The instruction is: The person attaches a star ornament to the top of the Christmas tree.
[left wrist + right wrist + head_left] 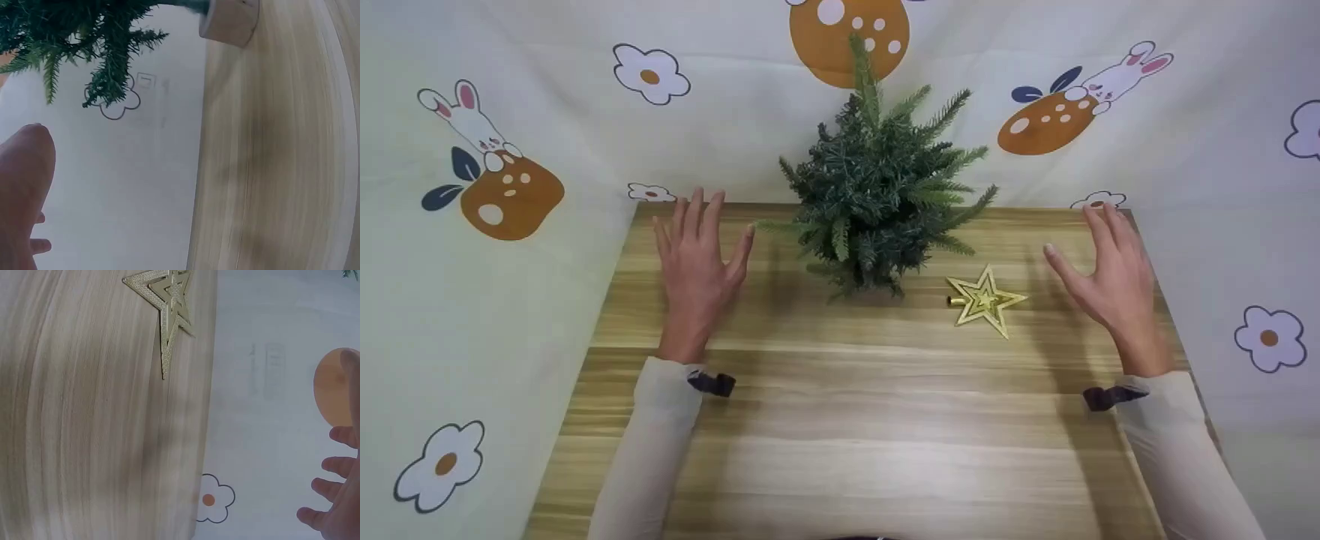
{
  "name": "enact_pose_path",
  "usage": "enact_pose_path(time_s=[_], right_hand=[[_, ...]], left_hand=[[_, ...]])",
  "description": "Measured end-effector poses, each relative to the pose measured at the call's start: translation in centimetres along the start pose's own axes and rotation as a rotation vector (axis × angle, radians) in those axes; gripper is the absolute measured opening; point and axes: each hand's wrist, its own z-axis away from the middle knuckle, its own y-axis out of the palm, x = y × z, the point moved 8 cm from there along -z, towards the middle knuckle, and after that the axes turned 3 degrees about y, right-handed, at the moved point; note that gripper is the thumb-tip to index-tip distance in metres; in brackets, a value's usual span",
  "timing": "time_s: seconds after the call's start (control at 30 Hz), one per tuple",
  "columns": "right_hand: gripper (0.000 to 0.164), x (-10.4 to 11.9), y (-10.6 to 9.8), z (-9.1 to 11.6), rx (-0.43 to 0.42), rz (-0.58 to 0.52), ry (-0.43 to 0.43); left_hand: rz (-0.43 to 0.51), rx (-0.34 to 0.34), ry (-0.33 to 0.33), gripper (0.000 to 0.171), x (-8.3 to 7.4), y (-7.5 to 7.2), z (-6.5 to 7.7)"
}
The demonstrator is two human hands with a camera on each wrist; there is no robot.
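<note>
A small artificial Christmas tree point(877, 187) stands near the back of the wooden table, its pale base point(229, 22) visible in the left wrist view. To its right lies a gold star tree topper point(987, 301), with a short tube on its left side; the right wrist view shows part of the same star point(169, 304). My left hand point(695, 259) is left of the tree, fingers spread and holding nothing. Over the table's right side, my right hand point(1110, 281) has its fingers extended, apart from the star, with nothing in it.
Behind the table and along both sides hangs a pale cloth point(720, 142) printed with rabbits, orange fruit and flowers. The wood-grain tabletop point(885, 420) stretches toward me. Dark straps point(712, 383) sit on both wrists over light sleeves.
</note>
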Motion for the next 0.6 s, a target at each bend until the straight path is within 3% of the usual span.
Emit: enact_pose_path(time_s=[0.13, 0.3, 0.6], right_hand=[[0.079, 0.3, -0.2, 0.7, -0.052, -0.047, -0.011], [0.075, 0.3, 0.3, 1.6, -0.023, -0.099, 0.047], [0.068, 0.8, 2.3, 2.9, -0.007, -0.154, 0.039]], left_hand=[[0.157, -0.102, 0.002, 0.063, -1.0, -1.8, 0.3], [0.349, -0.229, 0.022, 0.048, -2.5, -4.1, 0.3], [0.572, -0.330, 0.054, 0.028, -5.4, -7.8, -0.6]])
